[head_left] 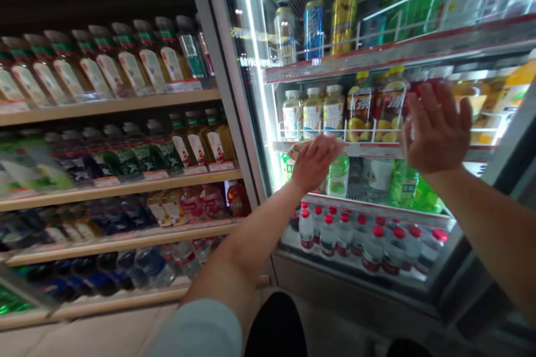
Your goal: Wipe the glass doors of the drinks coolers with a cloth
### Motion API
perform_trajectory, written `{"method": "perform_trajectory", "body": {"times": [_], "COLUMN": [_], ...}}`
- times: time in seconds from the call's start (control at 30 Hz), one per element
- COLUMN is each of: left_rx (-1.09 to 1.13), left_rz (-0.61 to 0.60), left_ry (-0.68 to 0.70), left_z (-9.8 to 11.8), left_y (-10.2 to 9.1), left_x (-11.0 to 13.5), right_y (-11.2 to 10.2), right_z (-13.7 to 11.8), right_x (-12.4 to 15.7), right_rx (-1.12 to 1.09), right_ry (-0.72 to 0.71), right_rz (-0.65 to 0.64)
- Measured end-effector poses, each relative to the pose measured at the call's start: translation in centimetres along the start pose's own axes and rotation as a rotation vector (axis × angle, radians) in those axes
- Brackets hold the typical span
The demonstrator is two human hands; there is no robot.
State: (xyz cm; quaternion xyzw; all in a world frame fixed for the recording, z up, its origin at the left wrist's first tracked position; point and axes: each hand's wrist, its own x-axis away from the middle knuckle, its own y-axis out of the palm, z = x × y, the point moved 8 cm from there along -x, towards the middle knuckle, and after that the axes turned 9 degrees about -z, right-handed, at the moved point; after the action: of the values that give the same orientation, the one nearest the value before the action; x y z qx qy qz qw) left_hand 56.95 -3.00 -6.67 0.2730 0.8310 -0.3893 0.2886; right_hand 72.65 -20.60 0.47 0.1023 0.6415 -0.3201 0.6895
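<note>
My left hand is stretched out flat at the glass front of a lit drinks cooler, level with the middle shelf edge. Beside its fingers shows a pale pinkish patch; whether that is a cloth or a reflection I cannot make out. Farther right, my right hand is raised with its fingers apart, palm toward the glass and slightly blurred. Behind the hands stand white-capped bottles, dark tea bottles with yellow caps and green-labelled bottles. Neither hand visibly grips a bottle.
Cans and large green bottles stand on the cooler's top shelf. Several red-capped bottles fill its bottom. To the left, wooden shelves carry rows of drinks. A grey upright divides them. My knee shows below, above the tiled floor.
</note>
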Motion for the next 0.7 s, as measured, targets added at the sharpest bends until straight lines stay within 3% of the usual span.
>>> {"method": "perform_trajectory", "body": {"times": [0.07,0.13,0.2,0.27,0.33,0.4,0.47,0.53,0.6,0.7], "left_rx": [0.001,-0.002,-0.002,0.020,0.055,0.097,0.146,0.173,0.171,0.155], "left_rz": [-0.026,-0.012,0.061,0.165,0.236,0.214,0.145,0.104,0.139,0.272], "left_ry": [0.193,0.228,0.052,-0.216,-0.356,-0.251,-0.001,0.167,0.129,-0.141], "left_z": [2.4,2.1,-1.0,-4.5,-5.7,-3.9,-0.8,0.6,-0.7,-4.1], "left_y": [0.3,-0.2,-1.3,-2.4,-2.7,-2.2,-1.6,-1.7,-2.6,-4.3], "left_x": [0.7,0.6,-0.4,-1.0,-0.7,-0.4,-0.1,0.0,-1.1,-3.0], "right_y": [0.0,-0.3,-0.7,-1.0,-1.0,-0.8,-0.7,-0.7,-0.9,-0.8], "right_z": [-0.1,-0.3,-0.7,-0.9,-0.9,-0.7,-0.7,-0.8,-0.9,-1.0], "right_x": [0.0,0.1,0.1,0.0,-0.1,-0.3,-0.5,-0.6,-0.6,-0.7], "right_rx": [-0.009,-0.014,-0.020,-0.032,-0.055,-0.083,-0.093,-0.088,-0.073,-0.051], "right_ry": [0.003,-0.008,-0.029,-0.042,-0.031,-0.015,-0.007,-0.017,-0.031,-0.040], "right_rz": [-0.020,-0.015,0.005,0.011,-0.019,-0.065,-0.088,-0.084,-0.065,-0.037]}}
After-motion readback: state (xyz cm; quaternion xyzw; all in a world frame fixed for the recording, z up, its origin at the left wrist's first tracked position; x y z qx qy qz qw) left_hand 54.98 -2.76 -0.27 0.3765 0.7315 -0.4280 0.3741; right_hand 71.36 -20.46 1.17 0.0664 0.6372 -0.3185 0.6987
